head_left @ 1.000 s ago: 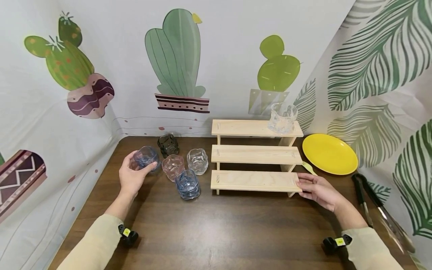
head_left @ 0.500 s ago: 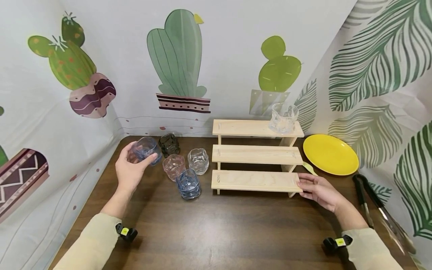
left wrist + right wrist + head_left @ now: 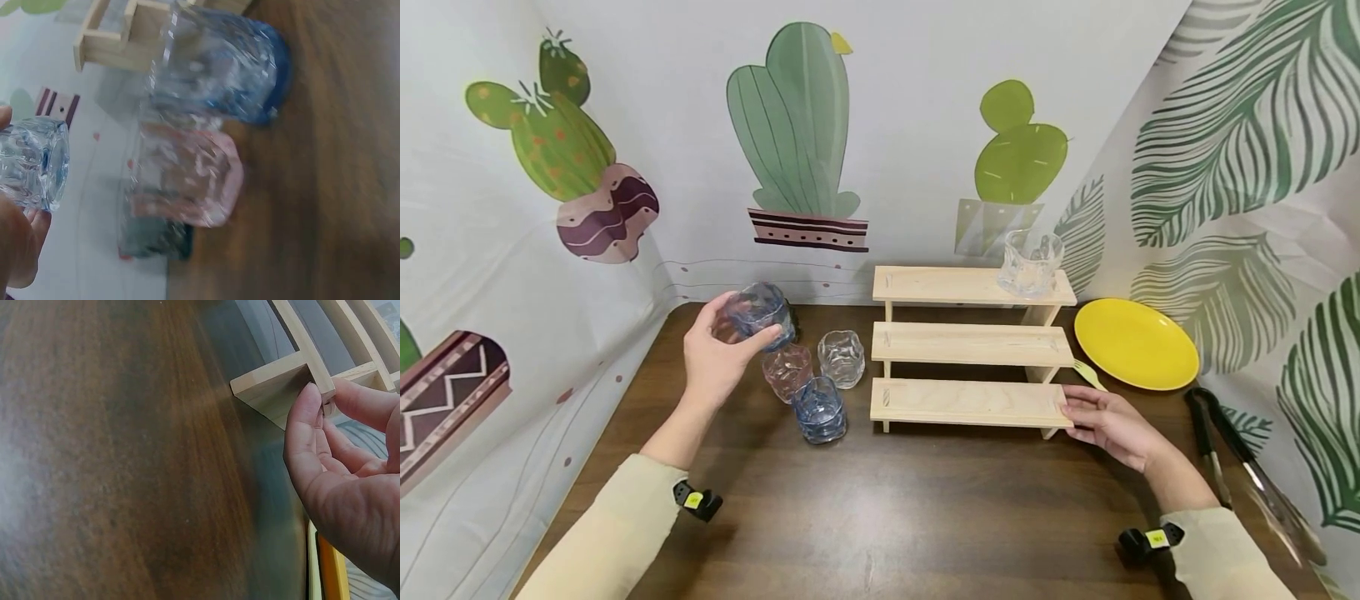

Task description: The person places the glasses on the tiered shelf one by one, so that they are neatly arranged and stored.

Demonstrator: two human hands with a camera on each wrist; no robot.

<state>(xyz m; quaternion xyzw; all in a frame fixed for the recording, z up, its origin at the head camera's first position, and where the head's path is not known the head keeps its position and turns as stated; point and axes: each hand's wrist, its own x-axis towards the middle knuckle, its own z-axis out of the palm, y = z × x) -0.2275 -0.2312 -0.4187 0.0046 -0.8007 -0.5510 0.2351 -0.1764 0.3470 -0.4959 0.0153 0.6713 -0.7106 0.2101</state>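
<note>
the left hand (image 3: 718, 350) is curled round a light-blue, transparent glass tumbler with a wavy body (image 3: 762, 312), thumb on one side and fingers on the other, the gap between them filled by the glass. the tumbler is raised off the brown wood-grain table (image 3: 880, 508), roughly upright, towards the left end of the things there.

in the head view it mostly covers a dark grey-green glass tumbler (image 3: 156, 240), which shows, blurred, in the left wrist view. near it on the table stand a pink transparent glass tumbler (image 3: 787, 375), a clear colourless glass tumbler (image 3: 842, 358) and a deeper-blue glass tumbler (image 3: 820, 412), all upright and close together.

the right hand (image 3: 1108, 423) pinches the right end of the lowest board of a pale wooden three-step rack (image 3: 970, 400) — thumb and fingers nearly closed, with just the board between them. a clear patterned glass tumbler (image 3: 1030, 267) stands at the right end of the top step.

right of the rack lie a round yellow plate (image 3: 1137, 343), a pale yellow-green fork (image 3: 1088, 374) partly hidden by the right hand, and metal tongs with black handles (image 3: 1232, 433).

each wrist has a small black camera, left (image 3: 697, 500) and right (image 3: 1150, 540), with a bright yellow label — its dark marks are too small to read.
</note>
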